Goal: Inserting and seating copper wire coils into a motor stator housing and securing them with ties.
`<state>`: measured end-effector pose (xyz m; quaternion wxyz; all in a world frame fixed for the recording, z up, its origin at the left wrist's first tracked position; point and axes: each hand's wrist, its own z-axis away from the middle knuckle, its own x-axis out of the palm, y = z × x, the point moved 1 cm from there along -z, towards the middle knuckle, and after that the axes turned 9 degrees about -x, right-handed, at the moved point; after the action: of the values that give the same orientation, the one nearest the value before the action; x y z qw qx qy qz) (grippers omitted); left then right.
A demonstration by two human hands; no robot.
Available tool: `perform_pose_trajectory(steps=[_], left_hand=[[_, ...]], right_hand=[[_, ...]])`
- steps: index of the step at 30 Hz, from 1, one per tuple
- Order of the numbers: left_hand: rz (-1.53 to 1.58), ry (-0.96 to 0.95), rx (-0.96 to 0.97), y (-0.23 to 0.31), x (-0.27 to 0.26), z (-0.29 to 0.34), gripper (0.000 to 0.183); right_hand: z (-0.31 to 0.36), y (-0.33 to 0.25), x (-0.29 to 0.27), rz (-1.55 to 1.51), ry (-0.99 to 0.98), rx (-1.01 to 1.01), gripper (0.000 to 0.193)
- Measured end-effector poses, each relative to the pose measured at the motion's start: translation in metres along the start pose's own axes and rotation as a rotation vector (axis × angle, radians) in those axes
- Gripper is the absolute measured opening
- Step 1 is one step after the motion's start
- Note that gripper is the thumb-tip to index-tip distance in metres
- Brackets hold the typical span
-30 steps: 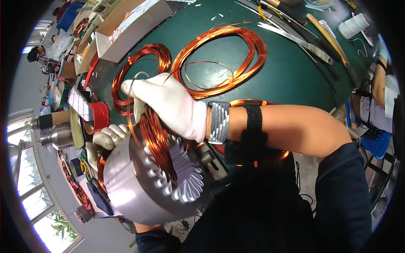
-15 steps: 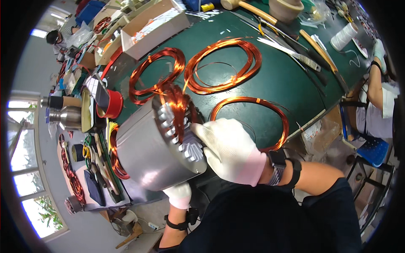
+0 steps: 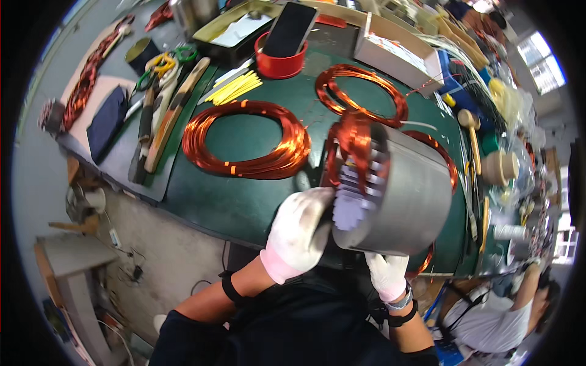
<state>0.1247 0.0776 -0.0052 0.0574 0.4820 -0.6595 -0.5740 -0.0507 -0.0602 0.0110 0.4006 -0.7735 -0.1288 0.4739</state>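
Note:
A grey cylindrical motor stator (image 3: 418, 189) lies tilted in front of me, its open slotted end facing left. Pale slot liners (image 3: 351, 210) stick out of that end, and a bunch of copper windings (image 3: 354, 143) bulges from its top. My left hand (image 3: 299, 232), in a white glove with a pink cuff, has its fingers curled at the near edge of the slotted end; its fingertips are partly hidden. Under the body, my gloved right hand (image 3: 389, 274) supports the stator from the near side, with part of its fingers hidden beneath.
Copper wire coils (image 3: 244, 171) lie on the green table (image 3: 226, 210), with others behind the stator. A red round tin (image 3: 281, 64) with a phone (image 3: 292, 30), yellow strips (image 3: 235, 88), and hand tools (image 3: 177, 116) lie farther off. A white box (image 3: 397, 55) stands behind. At right sits another person (image 3: 494, 311).
The stator has been turned round, so its slotted end now faces left instead of right. My left hand has moved from beneath it to that end; my right hand has gone underneath. The view has swung left.

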Motion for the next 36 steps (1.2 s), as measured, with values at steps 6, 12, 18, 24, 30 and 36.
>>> perform_pose_trajectory(steps=[6, 12, 18, 24, 30, 36], left_hand=[[0.114, 0.03, 0.015, -0.004, 0.001, 0.0, 0.067], [0.138, 0.017, 0.019, -0.002, 0.003, -0.003, 0.068], [-0.048, -0.013, 0.006, -0.001, 0.015, 0.002, 0.067], [0.291, -0.063, -0.258, -0.063, 0.021, 0.058, 0.042], [0.102, -0.019, -0.099, -0.056, 0.007, 0.061, 0.034], [-0.519, -0.087, 0.07, -0.038, -0.033, 0.051, 0.035]], right_hand=[[0.016, 0.019, 0.005, 0.087, -0.015, 0.026, 0.051], [0.026, 0.029, 0.009, 0.448, 0.008, -0.184, 0.052], [0.006, 0.004, -0.005, -0.179, -0.001, 0.216, 0.039], [0.001, 0.006, -0.009, -0.013, 0.059, -0.13, 0.074], [0.011, 0.006, 0.0, -0.133, 0.053, -0.156, 0.075], [0.014, 0.014, -0.124, 0.223, 0.036, -0.123, 0.045]])
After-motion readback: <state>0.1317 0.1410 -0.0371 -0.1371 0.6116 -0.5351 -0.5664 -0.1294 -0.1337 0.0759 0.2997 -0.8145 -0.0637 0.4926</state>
